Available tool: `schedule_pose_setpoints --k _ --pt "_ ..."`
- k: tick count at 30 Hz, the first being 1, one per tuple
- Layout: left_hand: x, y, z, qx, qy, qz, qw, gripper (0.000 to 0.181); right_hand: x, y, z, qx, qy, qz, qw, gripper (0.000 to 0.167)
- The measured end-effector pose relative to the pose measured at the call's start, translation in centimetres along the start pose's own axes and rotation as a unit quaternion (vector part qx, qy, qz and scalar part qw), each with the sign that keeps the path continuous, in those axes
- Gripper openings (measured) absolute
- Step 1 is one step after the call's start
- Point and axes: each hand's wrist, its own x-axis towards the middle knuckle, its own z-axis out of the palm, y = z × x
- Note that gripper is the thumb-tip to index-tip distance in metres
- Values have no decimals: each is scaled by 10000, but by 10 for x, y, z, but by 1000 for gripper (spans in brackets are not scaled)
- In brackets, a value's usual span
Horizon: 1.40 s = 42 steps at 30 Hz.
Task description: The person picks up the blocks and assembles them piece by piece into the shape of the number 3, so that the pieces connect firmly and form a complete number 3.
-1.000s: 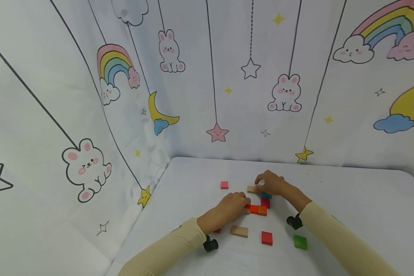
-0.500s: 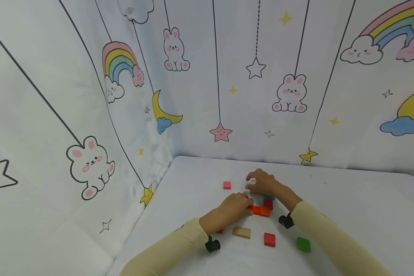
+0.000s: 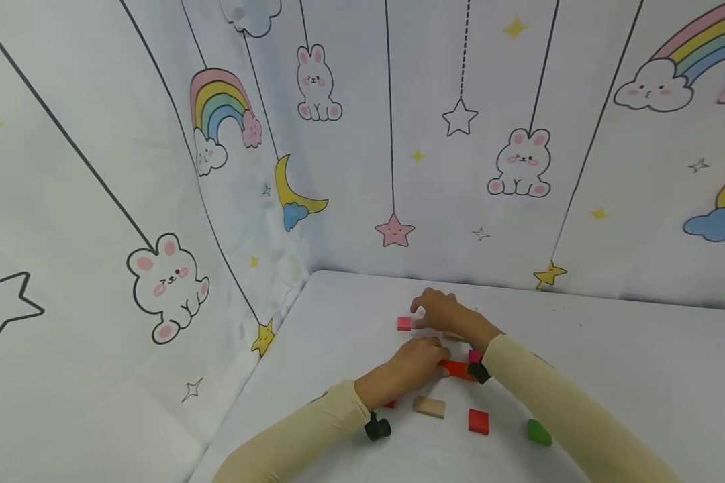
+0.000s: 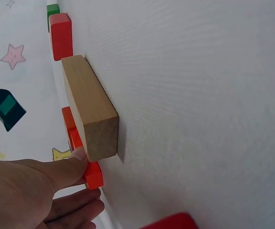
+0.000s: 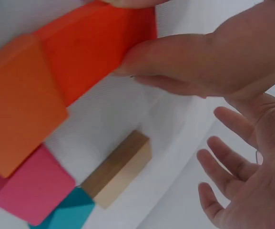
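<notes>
My left hand pinches the end of a red-orange block between thumb and fingers. That block touches an orange block, with a magenta block and a teal block adjoining in the right wrist view. A wooden block lies at the teal one's corner. My right hand hovers just right of a pink block, fingers spread and bent with nothing between them. In the right wrist view the right hand shows its open fingers.
Nearer the front lie a wooden block, a red block and a green block. Another red block is partly hidden by my left wrist. A patterned white cloth stands behind the white table.
My right hand has moved left from the wooden block by the teal one to beside the pink block. The left hand keeps its pinch on the red-orange block. The head view has shifted slightly.
</notes>
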Motion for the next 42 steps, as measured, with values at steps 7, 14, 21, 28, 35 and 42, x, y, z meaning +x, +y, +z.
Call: schedule_pose_setpoints --k 7,14,21,28,35,42 --pt "-1 -1 -1 93 47 41 9999 19 11 -16 -3 -267 -257 -10 9993 39" --pt "-1 -2 -2 -51 4 20 10000 18 14 -24 -5 -491 -402 -82 9979 39" --pt "0 -3 0 -228 -19 28 9997 18 16 -26 -5 -554 -441 -29 9975 35" --pt "-1 -3 0 -135 7 30 9999 19 19 -28 -1 -546 -441 61 9975 34" --pt "-1 -2 -2 -220 -15 -14 9998 18 23 -26 0 -462 -473 170 9977 34" --pt "-2 -1 -4 -185 -73 -44 9998 18 23 -22 5 -465 -453 152 9978 29"
